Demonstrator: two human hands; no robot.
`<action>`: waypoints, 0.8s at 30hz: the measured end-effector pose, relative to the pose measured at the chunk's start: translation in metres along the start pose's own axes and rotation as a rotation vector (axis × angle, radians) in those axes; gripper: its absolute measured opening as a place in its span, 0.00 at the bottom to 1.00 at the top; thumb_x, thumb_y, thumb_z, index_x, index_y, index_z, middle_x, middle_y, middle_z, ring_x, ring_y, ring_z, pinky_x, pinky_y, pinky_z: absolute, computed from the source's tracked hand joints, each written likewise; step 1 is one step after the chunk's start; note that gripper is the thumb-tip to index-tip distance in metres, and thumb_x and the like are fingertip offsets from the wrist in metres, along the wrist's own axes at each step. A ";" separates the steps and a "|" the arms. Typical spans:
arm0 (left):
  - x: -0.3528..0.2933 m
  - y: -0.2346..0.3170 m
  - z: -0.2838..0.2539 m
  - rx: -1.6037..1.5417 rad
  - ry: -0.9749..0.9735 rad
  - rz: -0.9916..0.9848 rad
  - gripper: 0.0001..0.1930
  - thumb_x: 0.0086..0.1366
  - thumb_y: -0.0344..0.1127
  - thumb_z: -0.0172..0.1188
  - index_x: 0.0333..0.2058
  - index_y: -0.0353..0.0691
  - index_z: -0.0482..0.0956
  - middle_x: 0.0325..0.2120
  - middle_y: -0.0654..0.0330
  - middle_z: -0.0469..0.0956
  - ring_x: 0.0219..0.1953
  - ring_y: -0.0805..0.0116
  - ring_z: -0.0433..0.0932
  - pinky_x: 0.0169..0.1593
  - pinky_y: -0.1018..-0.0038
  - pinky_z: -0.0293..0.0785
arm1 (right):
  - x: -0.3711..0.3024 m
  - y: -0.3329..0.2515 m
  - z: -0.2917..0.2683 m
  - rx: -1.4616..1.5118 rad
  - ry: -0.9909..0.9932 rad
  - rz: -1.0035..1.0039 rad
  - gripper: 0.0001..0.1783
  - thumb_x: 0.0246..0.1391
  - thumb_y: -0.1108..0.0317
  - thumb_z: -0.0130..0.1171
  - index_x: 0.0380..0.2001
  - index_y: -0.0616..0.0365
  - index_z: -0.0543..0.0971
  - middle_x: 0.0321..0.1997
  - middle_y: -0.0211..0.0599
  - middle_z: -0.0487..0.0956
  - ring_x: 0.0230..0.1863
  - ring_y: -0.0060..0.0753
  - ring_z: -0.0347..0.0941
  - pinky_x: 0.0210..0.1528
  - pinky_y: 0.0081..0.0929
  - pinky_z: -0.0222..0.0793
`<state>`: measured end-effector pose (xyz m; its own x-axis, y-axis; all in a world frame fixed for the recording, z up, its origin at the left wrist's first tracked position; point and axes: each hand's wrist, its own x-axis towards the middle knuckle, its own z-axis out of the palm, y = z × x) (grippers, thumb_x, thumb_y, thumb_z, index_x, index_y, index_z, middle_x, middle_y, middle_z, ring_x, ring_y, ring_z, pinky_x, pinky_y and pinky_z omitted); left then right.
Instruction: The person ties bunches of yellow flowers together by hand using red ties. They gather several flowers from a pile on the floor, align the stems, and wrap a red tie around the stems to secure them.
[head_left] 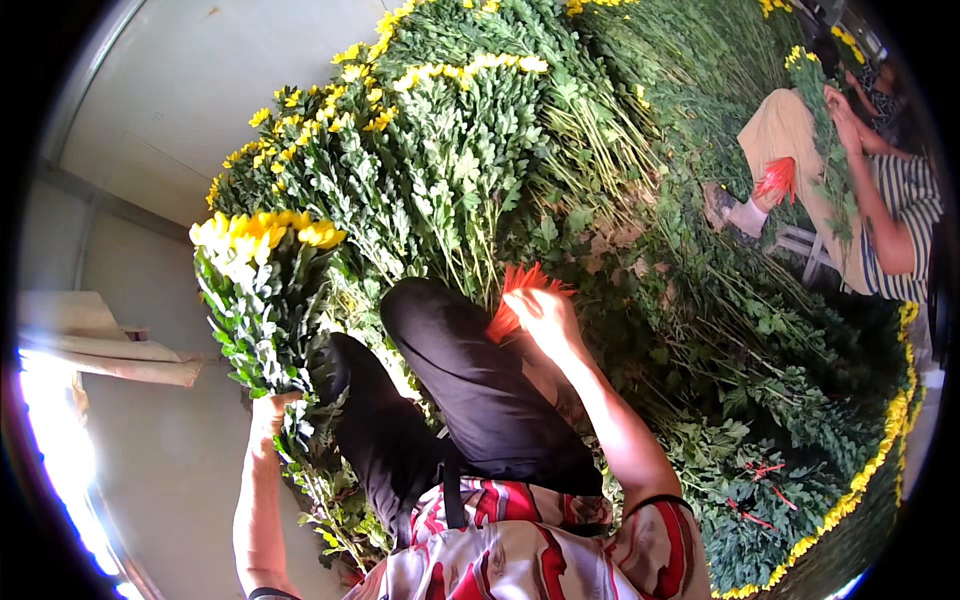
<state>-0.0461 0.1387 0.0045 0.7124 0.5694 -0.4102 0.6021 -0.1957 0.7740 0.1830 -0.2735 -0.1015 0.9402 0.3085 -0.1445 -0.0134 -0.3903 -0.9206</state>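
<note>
Your red-patterned shirt (500, 548) fills the foreground. Your left hand (273, 408) clamps a yellow-flowered bunch (258, 305) low down, left of your knees (432, 325); your right hand (542, 318), well apart, touches red strips (506, 318), its grip unclear.

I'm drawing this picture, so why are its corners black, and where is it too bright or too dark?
In the head view, fisheye framing blackens the corners; glare whites out the lower left edge; strong light bleaches the right hand; shadow darkens the chrysanthemum leaves at right.
</note>
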 end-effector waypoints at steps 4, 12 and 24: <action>-0.013 0.002 0.015 -0.058 -0.160 -0.003 0.13 0.47 0.29 0.67 0.35 0.33 0.83 0.29 0.59 0.82 0.33 0.69 0.78 0.41 0.72 0.74 | 0.034 0.009 0.018 -0.321 -0.105 0.042 0.21 0.50 0.47 0.63 0.34 0.55 0.84 0.28 0.36 0.83 0.25 0.36 0.78 0.30 0.33 0.71; -0.029 -0.001 0.019 -0.113 -0.302 -0.055 0.15 0.49 0.33 0.66 0.36 0.32 0.83 0.29 0.58 0.81 0.32 0.69 0.78 0.40 0.72 0.73 | 0.028 0.008 -0.001 0.750 -0.045 0.306 0.12 0.55 0.62 0.61 0.32 0.61 0.81 0.22 0.33 0.78 0.23 0.26 0.74 0.27 0.23 0.70; -0.069 0.030 -0.025 -0.378 -0.356 0.013 0.16 0.51 0.38 0.65 0.33 0.29 0.81 0.31 0.48 0.82 0.33 0.59 0.81 0.39 0.65 0.77 | -0.015 -0.170 0.064 0.389 -0.416 -0.945 0.09 0.52 0.83 0.57 0.35 0.58 0.78 0.40 0.38 0.80 0.43 0.34 0.77 0.47 0.26 0.73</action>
<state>-0.0857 0.1133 0.0679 0.8372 0.2492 -0.4868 0.4667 0.1382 0.8735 0.1498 -0.1562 0.0337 0.4415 0.6349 0.6340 0.4753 0.4339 -0.7654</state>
